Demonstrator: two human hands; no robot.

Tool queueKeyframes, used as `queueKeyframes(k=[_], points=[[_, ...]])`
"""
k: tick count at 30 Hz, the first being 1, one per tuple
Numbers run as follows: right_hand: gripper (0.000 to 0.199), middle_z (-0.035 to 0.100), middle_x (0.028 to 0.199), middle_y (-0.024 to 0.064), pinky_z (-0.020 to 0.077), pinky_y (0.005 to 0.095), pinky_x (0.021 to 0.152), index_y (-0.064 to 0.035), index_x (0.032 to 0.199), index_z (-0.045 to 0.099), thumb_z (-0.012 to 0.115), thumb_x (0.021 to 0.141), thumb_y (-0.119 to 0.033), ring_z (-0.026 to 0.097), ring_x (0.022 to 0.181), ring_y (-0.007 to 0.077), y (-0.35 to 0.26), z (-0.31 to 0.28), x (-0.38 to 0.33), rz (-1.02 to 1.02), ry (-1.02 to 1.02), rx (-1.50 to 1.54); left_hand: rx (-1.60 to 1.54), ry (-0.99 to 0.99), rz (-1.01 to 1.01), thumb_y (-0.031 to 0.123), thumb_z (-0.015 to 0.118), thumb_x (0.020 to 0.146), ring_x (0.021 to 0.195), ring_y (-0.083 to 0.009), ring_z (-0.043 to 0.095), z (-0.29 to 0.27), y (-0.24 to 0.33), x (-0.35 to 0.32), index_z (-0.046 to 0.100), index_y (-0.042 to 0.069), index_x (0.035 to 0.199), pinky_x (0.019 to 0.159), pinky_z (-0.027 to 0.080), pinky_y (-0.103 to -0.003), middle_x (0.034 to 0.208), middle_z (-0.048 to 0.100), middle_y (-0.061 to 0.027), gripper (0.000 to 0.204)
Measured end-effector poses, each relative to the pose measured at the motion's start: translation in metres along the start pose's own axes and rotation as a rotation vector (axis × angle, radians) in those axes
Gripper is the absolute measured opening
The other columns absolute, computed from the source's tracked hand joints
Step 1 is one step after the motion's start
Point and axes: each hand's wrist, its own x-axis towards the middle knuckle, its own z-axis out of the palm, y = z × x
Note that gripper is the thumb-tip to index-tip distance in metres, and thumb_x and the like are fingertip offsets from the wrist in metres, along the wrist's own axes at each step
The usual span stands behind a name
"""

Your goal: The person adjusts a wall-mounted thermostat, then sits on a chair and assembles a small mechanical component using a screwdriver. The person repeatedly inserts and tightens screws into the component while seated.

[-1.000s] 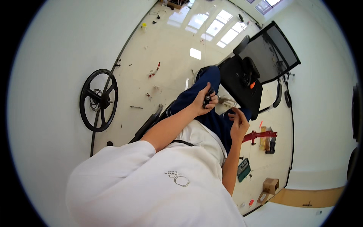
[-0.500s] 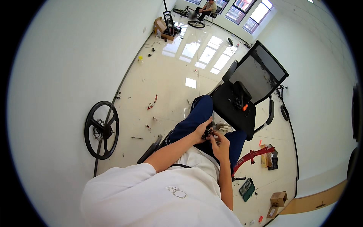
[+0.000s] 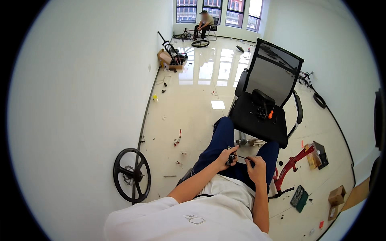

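Observation:
Over my lap, my left hand (image 3: 224, 159) is wrapped round a small black metal part (image 3: 230, 156) with lighter spots; its exact kind is too small to tell. My right hand (image 3: 257, 168), just to its right, pinches a thin dark rod-shaped tool (image 3: 242, 157). The tool's tip points left at the black part; whether it touches cannot be made out. Ahead of my knees stands a black office chair (image 3: 257, 123) with a mesh back. On its seat lie a black bicycle saddle (image 3: 263, 97), an orange-handled screwdriver (image 3: 270, 115) and several small dark parts.
A black three-spoke wheel (image 3: 116, 175) leans on the left wall. Right of my legs are a red bicycle frame (image 3: 287, 166), a green tool case (image 3: 299, 199) and cardboard boxes (image 3: 337, 195). At the far end a person (image 3: 206, 24) sits beside a bicycle wheel (image 3: 200, 43).
My view has tilted up toward the windows. My right hand has moved away from the left, so the thin tool now shows between them. The black part stays in my left hand.

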Motion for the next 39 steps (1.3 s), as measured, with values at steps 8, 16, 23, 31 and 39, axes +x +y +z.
queueKeyframes(k=[8,16,23,31,39], points=[[0.024,0.067,0.073,0.0170,0.0499,0.0321,0.060,0.0015,0.106,0.066,0.064,0.087,-0.013,0.066,0.063,0.0235,-0.079,0.002,0.009,0.223,-0.294,0.331,0.125,0.381,0.291,0.030,0.073,0.085,0.047,-0.0149,0.051,0.008,-0.007,0.020,0.055,0.008,0.070,0.045,0.041,-0.028,0.059,0.052,-0.0021,0.032],[0.021,0.064,0.114,0.0183,0.0497,0.0377,0.087,0.0022,0.100,0.067,0.066,0.084,-0.012,0.061,0.103,0.0348,-0.048,-0.013,0.028,-0.047,-0.208,0.166,0.561,0.057,0.266,0.020,0.051,0.095,0.057,-0.0147,0.057,0.010,-0.013,-0.008,0.058,0.008,0.089,0.045,0.041,-0.027,0.073,0.058,-0.0033,0.015],[0.040,0.067,0.107,0.0187,0.0519,0.0281,0.064,0.0047,0.124,0.053,0.062,0.088,-0.009,0.068,0.075,0.0202,-0.059,-0.048,0.041,0.158,-0.169,0.410,0.199,0.223,0.214,0.028,0.066,0.088,0.047,-0.0140,0.051,0.096,0.047,-0.027,0.053,0.009,0.075,0.039,0.038,-0.027,0.061,0.051,-0.0027,0.026],[0.054,0.070,0.098,0.0175,0.0533,0.0282,0.076,0.0089,0.132,0.046,0.064,0.083,-0.007,0.070,0.081,0.0192,-0.113,-0.059,0.032,0.091,-0.201,0.556,0.240,0.244,0.339,0.032,0.071,0.086,0.043,-0.0140,0.050,0.108,0.067,-0.045,0.049,0.008,0.068,0.036,0.038,-0.027,0.053,0.051,-0.0053,0.037],[0.052,0.065,0.085,0.0098,0.0518,0.0329,0.077,-0.0035,0.112,0.067,0.084,0.066,-0.018,0.063,0.079,0.0255,-0.153,-0.098,0.012,-0.379,-0.244,0.125,0.193,-0.144,-0.163,0.028,0.060,0.094,0.046,-0.0109,0.041,0.128,0.069,-0.084,0.046,0.009,0.066,0.038,0.032,-0.024,0.059,0.048,-0.0019,0.037]])
